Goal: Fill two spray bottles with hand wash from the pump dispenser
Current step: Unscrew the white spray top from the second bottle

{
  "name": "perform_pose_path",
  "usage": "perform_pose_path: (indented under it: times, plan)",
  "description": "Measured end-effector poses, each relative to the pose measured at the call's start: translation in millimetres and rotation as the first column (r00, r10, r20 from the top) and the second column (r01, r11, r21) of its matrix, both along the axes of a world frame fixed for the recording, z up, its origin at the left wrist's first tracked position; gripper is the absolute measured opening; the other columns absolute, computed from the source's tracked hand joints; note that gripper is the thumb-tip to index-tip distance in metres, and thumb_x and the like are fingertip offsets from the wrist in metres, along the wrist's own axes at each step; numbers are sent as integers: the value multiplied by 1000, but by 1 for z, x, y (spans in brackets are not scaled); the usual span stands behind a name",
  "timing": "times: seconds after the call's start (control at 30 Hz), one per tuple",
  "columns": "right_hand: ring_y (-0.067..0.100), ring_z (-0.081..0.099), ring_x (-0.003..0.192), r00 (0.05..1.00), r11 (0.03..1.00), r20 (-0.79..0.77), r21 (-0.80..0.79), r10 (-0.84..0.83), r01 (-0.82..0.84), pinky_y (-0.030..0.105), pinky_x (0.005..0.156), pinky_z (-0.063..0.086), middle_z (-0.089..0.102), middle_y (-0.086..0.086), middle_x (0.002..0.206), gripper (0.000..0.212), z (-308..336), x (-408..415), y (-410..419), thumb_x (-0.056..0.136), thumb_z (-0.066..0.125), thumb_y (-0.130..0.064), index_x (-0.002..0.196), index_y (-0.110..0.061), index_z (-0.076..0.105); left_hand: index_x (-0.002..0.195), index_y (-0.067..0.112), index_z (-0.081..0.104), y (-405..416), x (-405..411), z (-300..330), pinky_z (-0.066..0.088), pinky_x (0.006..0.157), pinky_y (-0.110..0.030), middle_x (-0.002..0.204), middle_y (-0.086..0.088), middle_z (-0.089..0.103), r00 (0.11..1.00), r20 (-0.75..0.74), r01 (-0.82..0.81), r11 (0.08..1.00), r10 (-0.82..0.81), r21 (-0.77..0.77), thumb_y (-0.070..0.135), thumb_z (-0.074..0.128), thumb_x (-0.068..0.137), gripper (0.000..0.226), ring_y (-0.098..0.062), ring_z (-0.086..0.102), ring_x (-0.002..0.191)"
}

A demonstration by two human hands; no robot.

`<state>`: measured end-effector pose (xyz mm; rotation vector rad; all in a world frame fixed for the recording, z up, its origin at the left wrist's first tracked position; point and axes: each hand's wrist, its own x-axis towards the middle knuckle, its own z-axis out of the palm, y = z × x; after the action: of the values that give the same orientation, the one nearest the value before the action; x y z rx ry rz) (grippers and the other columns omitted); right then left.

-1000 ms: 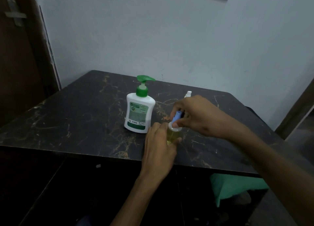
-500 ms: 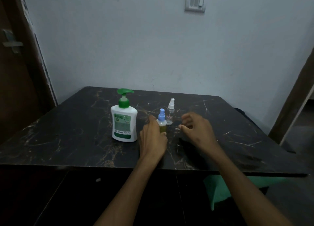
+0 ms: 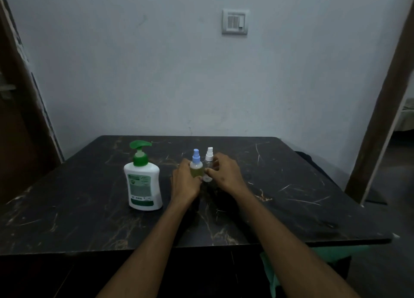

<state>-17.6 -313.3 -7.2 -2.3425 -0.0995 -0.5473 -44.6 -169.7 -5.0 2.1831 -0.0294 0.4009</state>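
Note:
A white pump dispenser (image 3: 143, 182) with a green pump head stands upright on the dark marble table (image 3: 78, 196), left of centre. To its right stand two small spray bottles side by side. The blue-capped spray bottle (image 3: 196, 165) holds yellowish liquid, and my left hand (image 3: 186, 181) grips its body from the left. The white-capped spray bottle (image 3: 209, 163) looks clear, and my right hand (image 3: 224, 172) curls round it from the right, thumb in front. Both bottles rest upright on the table with their caps on.
A pale wall with a switch plate (image 3: 235, 21) rises behind the table. A brown door frame (image 3: 380, 118) stands at the right and a dark door (image 3: 20, 118) at the left. Green cloth (image 3: 313, 259) shows under the table's front right edge.
My right hand let go of the blue cap, drew back, then moved onto the white-capped bottle. My left hand stays on the blue-capped bottle. The camera tilted up.

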Motion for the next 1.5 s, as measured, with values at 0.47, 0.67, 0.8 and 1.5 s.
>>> perform_pose_path:
  times: [0.47, 0.67, 0.8, 1.5]
  plan:
    - [0, 63, 78, 990, 987, 47, -98, 133, -128, 18, 64, 52, 66, -14, 83, 22, 29, -149, -21, 81, 80, -44, 94, -33, 66, 145, 32, 54, 10, -123, -15, 51, 109, -29, 139, 16, 63, 957, 207, 220, 973, -202, -65, 36, 78, 92, 58, 1, 58, 128]
    - [2, 63, 77, 977, 968, 50, -158, 205, -195, 23, 64, 50, 66, -16, 81, 19, 27, -176, 6, 81, 79, -44, 89, -33, 66, 119, 31, 70, 28, -152, -23, 57, 89, -22, 110, 20, 75, 933, 266, 288, 946, -242, -151, 21, 71, 97, 23, 1, 70, 107]
    - [-3, 64, 76, 978, 957, 25, -214, 205, -195, 19, 61, 50, 67, -19, 80, 26, 35, -173, 15, 85, 72, -58, 95, -34, 66, 115, 35, 70, 43, -144, -32, 57, 87, -28, 107, 22, 73, 946, 220, 267, 958, -239, -105, 19, 75, 94, 26, 1, 69, 104]
    - [3, 60, 71, 968, 739, -128, -628, 214, -246, 19, 58, 36, 66, -14, 81, 16, 83, -148, 46, 91, 71, -36, 88, -32, 56, 116, 34, 68, 55, -128, -36, 52, 84, -18, 103, 21, 72, 926, 253, 316, 942, -281, -110, 17, 75, 94, 29, 0, 68, 101]
